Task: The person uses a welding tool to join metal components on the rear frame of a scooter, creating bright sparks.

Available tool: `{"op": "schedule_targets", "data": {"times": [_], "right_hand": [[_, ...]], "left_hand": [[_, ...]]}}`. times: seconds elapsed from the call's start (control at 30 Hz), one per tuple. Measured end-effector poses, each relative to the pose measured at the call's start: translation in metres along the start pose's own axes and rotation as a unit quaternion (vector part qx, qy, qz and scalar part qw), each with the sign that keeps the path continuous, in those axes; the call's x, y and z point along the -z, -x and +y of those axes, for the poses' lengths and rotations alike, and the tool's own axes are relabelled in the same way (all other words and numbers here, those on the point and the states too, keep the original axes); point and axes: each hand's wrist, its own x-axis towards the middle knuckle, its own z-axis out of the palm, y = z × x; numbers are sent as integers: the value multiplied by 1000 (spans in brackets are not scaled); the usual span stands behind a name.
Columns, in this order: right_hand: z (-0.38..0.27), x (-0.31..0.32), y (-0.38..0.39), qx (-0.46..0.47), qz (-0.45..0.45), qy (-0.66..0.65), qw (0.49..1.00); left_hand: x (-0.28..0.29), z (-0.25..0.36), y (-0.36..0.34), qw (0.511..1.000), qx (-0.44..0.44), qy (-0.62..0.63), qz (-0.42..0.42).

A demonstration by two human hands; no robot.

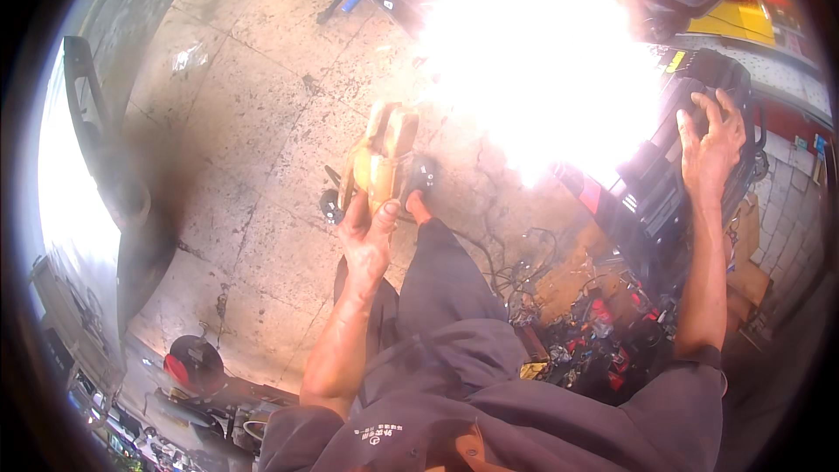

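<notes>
My left hand (pixel 365 232) grips a tan, yellowish blocky object (pixel 384 153) with upright slab-like parts, held over the floor above my feet. My right hand (pixel 710 140) is at the right on or just over a black plastic body (pixel 690 79) with a yellow label, fingers bent and spread apart; whether it touches cannot be told. A glaring white light washes out the upper middle and hides much of that black body.
Stained tiled floor (pixel 218 122) spans the middle. A white panel (pixel 74 175) with a dark edge stands at the left. A tangled heap of dark and red parts (pixel 603 332) lies at lower right. A blue cylinder (pixel 352 1) lies at the top; a yellow item (pixel 734 22) sits upper right.
</notes>
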Motion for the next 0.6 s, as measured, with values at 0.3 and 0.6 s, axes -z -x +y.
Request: {"op": "schedule_targets", "data": {"times": [0.3, 0.6], "right_hand": [[-2, 2, 1, 15, 21, 2, 1000], [-2, 3, 0, 3, 14, -1, 1000]], "left_hand": [[-3, 9, 2, 1000, 10, 0, 19], [-4, 9, 3, 1000, 4, -10, 21]]}}
